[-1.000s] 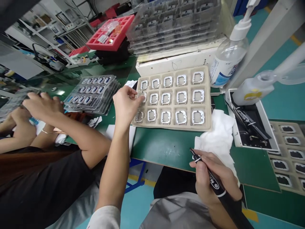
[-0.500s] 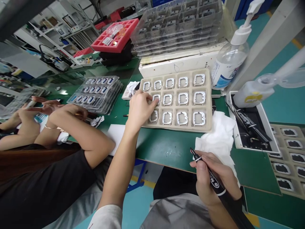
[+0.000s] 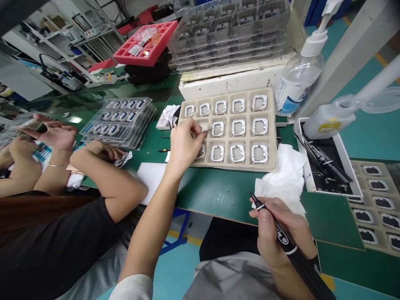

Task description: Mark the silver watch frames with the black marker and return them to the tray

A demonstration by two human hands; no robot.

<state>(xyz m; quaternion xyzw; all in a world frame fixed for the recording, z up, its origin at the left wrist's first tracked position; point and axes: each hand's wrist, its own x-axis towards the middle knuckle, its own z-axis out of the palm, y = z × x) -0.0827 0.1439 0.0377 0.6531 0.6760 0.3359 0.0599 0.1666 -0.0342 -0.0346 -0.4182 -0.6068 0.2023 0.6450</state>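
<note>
My left hand [image 3: 186,141] is pinched at the left part of a beige compartment tray [image 3: 226,165]. A silver watch-case frame [image 3: 205,130] is between its thumb and fingers, seen nearly edge-on and mostly hidden. Other square silver frames, such as one frame [image 3: 218,129] just right of the fingertips, lie in the tray's compartments. Low on the right, my right hand [image 3: 281,229] grips a black marker pen [image 3: 283,239], its dark tip pointing up and left, apart from the tray.
White tissue [image 3: 283,175] lies right of the tray, beside a white box [image 3: 336,192] holding pens. A pump bottle [image 3: 298,83] stands behind. Stacked clear trays [image 3: 228,54] are at the back. A co-worker's arm [image 3: 109,175] rests at left near more trays [image 3: 117,121].
My left hand has pinched a frame and raised it from its compartment in the tray's middle row. The right hand keeps its hold on the marker. A co-worker's hand at left has lifted and spread.
</note>
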